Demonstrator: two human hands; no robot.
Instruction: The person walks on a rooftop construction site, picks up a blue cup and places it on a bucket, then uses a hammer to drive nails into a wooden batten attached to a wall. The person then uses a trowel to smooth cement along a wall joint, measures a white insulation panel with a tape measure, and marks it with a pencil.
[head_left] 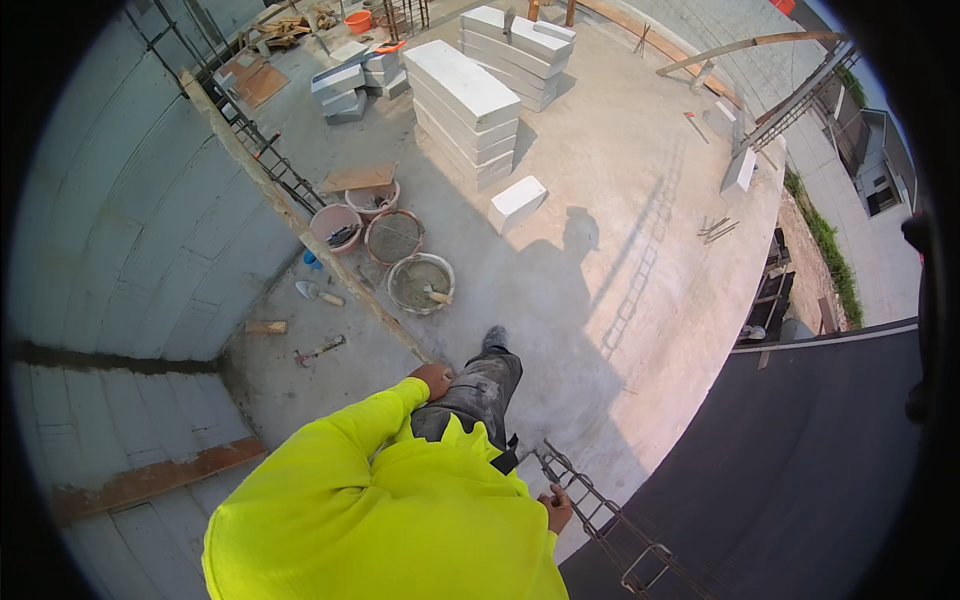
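My left hand (436, 380) is closed at the lower end of a long, mortar-stained wooden board (255, 175), which slants along the left side, beside my dark-trousered leg (480, 395). My right hand (556, 506), partly hidden by my yellow sleeve, has its fingers curled beside a rebar cage (600, 510); what it holds, if anything, is unclear. Beyond the board are buckets with grey mortar, one with a wooden-handled tool (420, 282). A trowel (320, 293), a hammer (320, 350) and a short wood piece (266, 327) lie on the floor left of the board.
Stacked white blocks (460, 105) stand ahead, with a single block (518, 200) nearer on the concrete floor (650, 400). A block wall (120, 220) rises at the left. The slab edge (724, 355) runs along the right, beside a dark surface (800, 450). Steel bars (718, 230) lie near that edge.
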